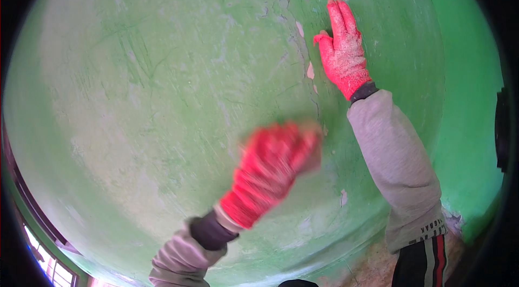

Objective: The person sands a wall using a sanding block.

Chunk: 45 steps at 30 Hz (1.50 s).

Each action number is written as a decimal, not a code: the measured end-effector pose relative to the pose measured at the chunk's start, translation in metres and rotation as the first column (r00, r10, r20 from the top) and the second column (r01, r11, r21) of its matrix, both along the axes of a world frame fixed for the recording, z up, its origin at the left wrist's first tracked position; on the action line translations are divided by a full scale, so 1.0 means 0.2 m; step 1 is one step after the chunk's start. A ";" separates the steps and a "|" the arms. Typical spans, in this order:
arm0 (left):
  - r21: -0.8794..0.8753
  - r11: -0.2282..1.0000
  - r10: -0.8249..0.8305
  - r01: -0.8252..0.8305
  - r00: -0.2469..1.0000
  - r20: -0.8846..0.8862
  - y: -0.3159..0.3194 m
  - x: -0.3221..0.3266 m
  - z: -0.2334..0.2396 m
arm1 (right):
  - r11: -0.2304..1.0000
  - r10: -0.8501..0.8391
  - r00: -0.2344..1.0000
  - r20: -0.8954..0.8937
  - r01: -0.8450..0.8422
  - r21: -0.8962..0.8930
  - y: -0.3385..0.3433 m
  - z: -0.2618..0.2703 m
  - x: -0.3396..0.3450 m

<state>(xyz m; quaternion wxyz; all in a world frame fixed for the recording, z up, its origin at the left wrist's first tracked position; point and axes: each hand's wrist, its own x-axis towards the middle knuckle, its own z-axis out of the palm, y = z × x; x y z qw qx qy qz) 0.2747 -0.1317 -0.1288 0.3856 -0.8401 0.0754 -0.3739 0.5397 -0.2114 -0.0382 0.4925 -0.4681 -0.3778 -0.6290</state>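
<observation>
My left hand (269, 169), in a red knit glove, is curled and blurred close to the green painted wall (170, 96). A brownish patch shows at its thumb side; blur hides whether this is a held thing or bare fingertips. My right hand (344, 49) wears a dusty red glove with bare fingertips. It rests flat on the wall, fingers up and thumb apart, with nothing in it. Just left of it runs a jagged crack (300, 41) with flaked paint. Pale scuffs and scratches cover the wall to the left.
At the right, another stretch of green wall (466, 124) meets this one. Broken plaster (454, 220) shows low in that corner, above a brownish floor (369, 266). A window (52, 262) is at the lower left. A dark object (501, 130) sits at the right rim.
</observation>
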 end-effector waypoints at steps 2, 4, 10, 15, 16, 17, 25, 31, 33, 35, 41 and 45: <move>-0.107 0.994 0.027 0.001 0.966 0.256 0.00 -0.01 0.28 | 1.000 0.006 1.000 -0.003 -0.006 0.000 -0.01 -0.01 0.01; -0.124 0.992 0.035 0.018 0.911 0.411 -0.01 -0.01 0.38 | 1.000 0.019 1.000 0.002 -0.019 0.012 -0.02 0.01 -0.01; 0.329 0.943 0.063 -0.041 0.996 -0.056 0.01 0.17 -0.23 | 1.000 -0.003 1.000 0.008 0.003 0.010 0.01 0.04 -0.02; 0.162 0.985 -0.039 0.059 0.991 -0.127 0.05 0.03 -0.25 | 1.000 -0.019 1.000 0.001 0.019 -0.005 -0.01 0.03 -0.02; 0.060 0.997 -0.034 0.041 0.993 -0.117 0.04 0.00 -0.08 | 1.000 -0.017 1.000 0.004 0.017 0.001 -0.01 0.03 -0.03; -0.027 0.999 -0.025 0.025 1.000 -0.002 0.01 -0.03 0.07 | 1.000 -0.012 1.000 -0.003 0.012 -0.002 -0.01 0.02 -0.03; 0.029 1.000 0.008 -0.012 0.993 0.118 -0.01 0.06 -0.01 | 1.000 -0.019 0.999 -0.029 0.019 -0.009 -0.01 0.01 -0.01; 0.068 0.995 -0.062 0.073 0.987 -0.146 0.09 -0.05 -0.20 | 0.999 -0.034 0.999 0.040 0.033 0.035 0.00 0.03 -0.01; -0.053 0.998 -0.014 0.016 0.999 0.032 0.04 -0.13 0.07 | 1.000 0.006 0.998 0.056 -0.006 -0.003 -0.02 0.01 -0.02; -0.128 0.991 0.000 0.034 0.966 0.260 0.05 -0.13 0.25 | 1.000 -0.019 0.998 0.053 0.019 -0.004 -0.04 0.01 -0.01; 0.089 0.996 0.024 -0.025 1.000 0.008 0.00 -0.01 -0.07 | 1.000 -0.026 0.999 0.019 0.026 -0.012 0.01 0.03 0.00; 0.673 0.738 0.142 -0.055 0.987 -0.075 0.08 -0.05 -0.39 | 0.996 -0.092 0.995 0.027 0.092 -0.010 -0.01 0.03 -0.02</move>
